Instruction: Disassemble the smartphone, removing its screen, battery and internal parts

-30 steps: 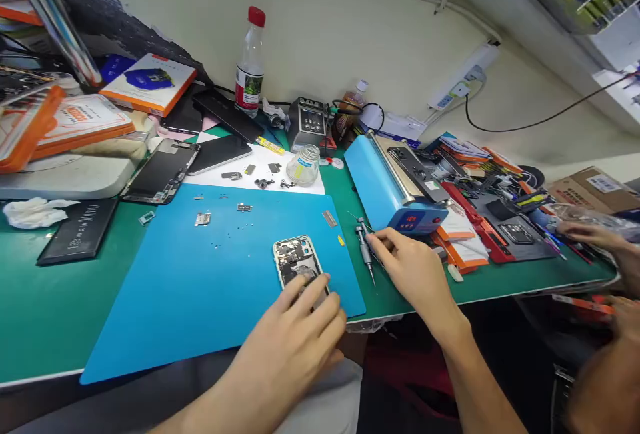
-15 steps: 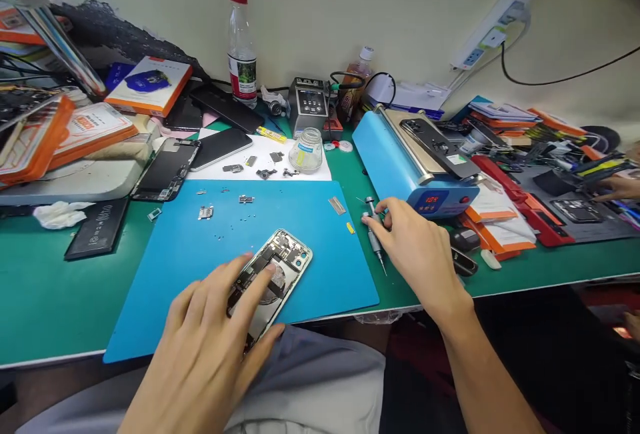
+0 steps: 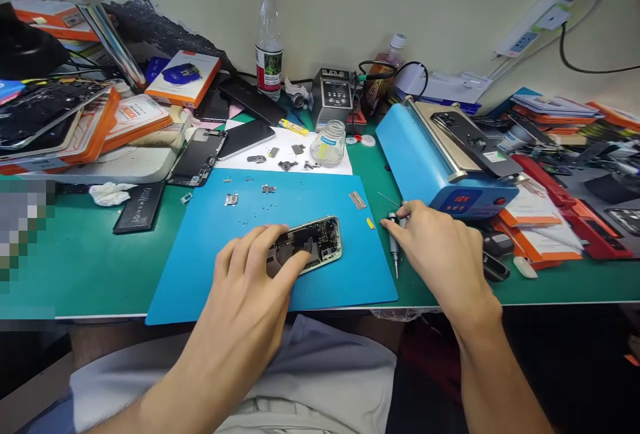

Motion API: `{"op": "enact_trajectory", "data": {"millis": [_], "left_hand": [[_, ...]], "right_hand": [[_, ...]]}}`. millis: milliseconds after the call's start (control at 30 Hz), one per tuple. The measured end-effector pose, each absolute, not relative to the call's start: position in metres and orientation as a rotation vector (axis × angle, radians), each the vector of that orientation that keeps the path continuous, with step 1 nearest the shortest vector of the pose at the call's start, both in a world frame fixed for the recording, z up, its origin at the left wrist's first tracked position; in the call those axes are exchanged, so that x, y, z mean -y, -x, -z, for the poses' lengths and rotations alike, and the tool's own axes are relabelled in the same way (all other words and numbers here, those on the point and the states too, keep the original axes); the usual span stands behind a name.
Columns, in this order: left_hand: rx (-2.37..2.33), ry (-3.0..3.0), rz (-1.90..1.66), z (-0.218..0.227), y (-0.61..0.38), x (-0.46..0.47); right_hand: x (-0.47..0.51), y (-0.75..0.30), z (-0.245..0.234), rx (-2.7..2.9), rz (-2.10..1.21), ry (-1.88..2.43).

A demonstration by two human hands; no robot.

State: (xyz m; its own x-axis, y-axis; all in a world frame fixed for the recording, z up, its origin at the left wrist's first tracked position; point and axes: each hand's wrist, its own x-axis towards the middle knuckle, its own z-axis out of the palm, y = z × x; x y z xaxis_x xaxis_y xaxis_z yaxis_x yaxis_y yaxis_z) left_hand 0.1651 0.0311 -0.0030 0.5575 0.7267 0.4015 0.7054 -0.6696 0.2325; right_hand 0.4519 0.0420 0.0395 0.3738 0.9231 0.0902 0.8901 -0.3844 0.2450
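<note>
My left hand grips an opened phone over the blue mat, fingers along its far edge and thumb across its exposed inside. The phone is tilted, with circuit parts and a camera area showing at its right end. To the right of the mat, my right hand pinches the upper end of a grey precision screwdriver between thumb and forefinger. The screwdriver's tip points toward the table's front edge. A thin metal rod shows by the forefinger; whether it is held too, I cannot tell.
On the blue mat lie several tiny screws and metal parts. Behind it are a glass jar, loose phone parts and a tall bottle. A blue heating machine stands right; a black battery lies left.
The phone has turned to lie more sideways, its inside tipped, with my left thumb now across it. My right hand stays at the screwdriver, whose angle is steeper. The whole view has shifted.
</note>
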Motion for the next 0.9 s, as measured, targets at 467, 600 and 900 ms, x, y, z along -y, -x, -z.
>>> {"op": "enact_trajectory", "data": {"millis": [467,600,900], "left_hand": [[-1.132,-2.660,-0.722,0.014,-0.170,-0.041],[-1.070,-2.737,-0.674,0.018,-0.180,-0.045],[-0.895,-2.903,-0.542,0.018,-0.180,-0.057]], "right_hand": [[-0.006,-0.446,-0.034,-2.625,0.751,-3.097],[0.005,-0.430,-0.030,-2.815,1.009,-3.050],[0.006,-0.433,0.002,-2.657,0.314,-3.092]]}}
